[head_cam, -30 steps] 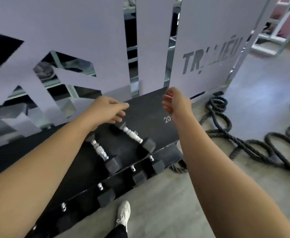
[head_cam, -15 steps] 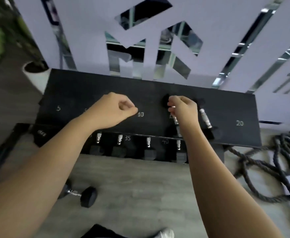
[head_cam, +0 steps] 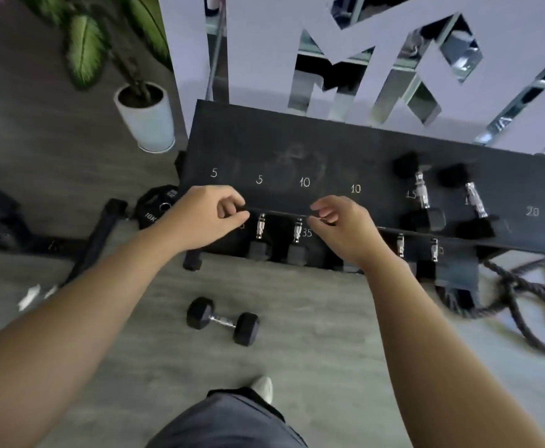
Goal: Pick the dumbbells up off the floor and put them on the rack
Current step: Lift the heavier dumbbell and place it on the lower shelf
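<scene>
A black hex dumbbell (head_cam: 223,321) with a chrome handle lies on the grey floor below my hands. The black rack (head_cam: 264,147) stands ahead, its top shelf marked 5, 5, 10, 10, 15, 20. Two dumbbells rest on the top shelf at the right, one (head_cam: 421,192) by the 15 mark and another (head_cam: 473,202) beside it. Several more dumbbells (head_cam: 259,236) sit on the lower shelf. My left hand (head_cam: 211,216) and my right hand (head_cam: 342,226) hover over the rack's front edge, fingers loosely curled, holding nothing.
A potted plant in a white pot (head_cam: 146,119) stands left of the rack. A black weight plate (head_cam: 159,206) and a black bar (head_cam: 96,240) lie on the floor at left. Thick battle rope (head_cam: 523,305) coils on the floor at right. My shoe (head_cam: 263,384) shows below.
My view has swung left along the rack. Both hands left the two dumbbells at the 15 marks and moved left, curling shut. The floor dumbbell has come fully into view.
</scene>
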A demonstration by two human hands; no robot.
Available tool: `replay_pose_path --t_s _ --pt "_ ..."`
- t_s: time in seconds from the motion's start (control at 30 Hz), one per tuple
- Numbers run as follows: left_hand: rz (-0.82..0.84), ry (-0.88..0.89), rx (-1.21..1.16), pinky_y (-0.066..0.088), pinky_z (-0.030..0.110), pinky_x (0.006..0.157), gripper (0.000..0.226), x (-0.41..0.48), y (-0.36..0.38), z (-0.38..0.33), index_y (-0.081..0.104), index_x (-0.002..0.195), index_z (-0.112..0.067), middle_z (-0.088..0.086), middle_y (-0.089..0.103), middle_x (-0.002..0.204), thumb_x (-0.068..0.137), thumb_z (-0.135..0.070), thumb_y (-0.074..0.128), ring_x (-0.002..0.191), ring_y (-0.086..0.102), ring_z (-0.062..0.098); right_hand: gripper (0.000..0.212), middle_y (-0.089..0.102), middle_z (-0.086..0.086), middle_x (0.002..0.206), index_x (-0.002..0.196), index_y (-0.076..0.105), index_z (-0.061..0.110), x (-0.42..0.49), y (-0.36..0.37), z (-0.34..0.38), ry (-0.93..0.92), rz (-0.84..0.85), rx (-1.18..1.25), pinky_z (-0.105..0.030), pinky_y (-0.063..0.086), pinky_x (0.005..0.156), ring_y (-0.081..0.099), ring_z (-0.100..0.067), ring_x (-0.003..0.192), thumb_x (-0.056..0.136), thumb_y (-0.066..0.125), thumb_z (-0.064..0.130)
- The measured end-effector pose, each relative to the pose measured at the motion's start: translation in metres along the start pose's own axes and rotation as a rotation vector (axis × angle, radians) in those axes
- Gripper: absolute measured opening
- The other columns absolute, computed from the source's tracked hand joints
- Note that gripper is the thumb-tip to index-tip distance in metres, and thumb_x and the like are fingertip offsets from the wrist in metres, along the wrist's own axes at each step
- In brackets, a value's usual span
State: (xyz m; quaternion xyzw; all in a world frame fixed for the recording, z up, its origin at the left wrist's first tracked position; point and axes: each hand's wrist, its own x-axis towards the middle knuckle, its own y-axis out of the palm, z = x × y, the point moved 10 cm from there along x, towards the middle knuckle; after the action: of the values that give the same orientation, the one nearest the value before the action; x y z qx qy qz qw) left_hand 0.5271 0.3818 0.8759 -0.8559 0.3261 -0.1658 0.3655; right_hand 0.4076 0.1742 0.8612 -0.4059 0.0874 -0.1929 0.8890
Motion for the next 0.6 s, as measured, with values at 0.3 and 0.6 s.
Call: replay_pose_path --t_s 0.3,0.6 --pt "0.572 0.059 0.437 0.048 0.024 0.07 0.024 -0.057 0.036 0.056 0.066 0.097 -0.033 -0.017 0.066 0.087 0.083 -0.052 0.068 0.079 0.059 -0.001 0.018 0.062 0.0 0.096 0.102 0.072 0.021 -0.105 0.048 -0.015 0.218 -0.282 0.069 -0.029 0.047 0.083 0.058 -0.014 0.084 0.085 0.068 0.027" --pt "0.591 0.114 0.356 0.044 0.027 0.061 0.031 -0.032 0.07 0.157 0.064 0.106 -0.028 -0.012 0.062 0.09 0.085 -0.05 0.066 0.076 0.057 0.006 0.021 0.064 -0.005 0.104 0.107 0.069 0.018 -0.132 0.16 -0.023 0.569 -0.292 0.048 -0.034 0.047 0.088 0.059 -0.022 0.094 0.089 0.064 0.029"
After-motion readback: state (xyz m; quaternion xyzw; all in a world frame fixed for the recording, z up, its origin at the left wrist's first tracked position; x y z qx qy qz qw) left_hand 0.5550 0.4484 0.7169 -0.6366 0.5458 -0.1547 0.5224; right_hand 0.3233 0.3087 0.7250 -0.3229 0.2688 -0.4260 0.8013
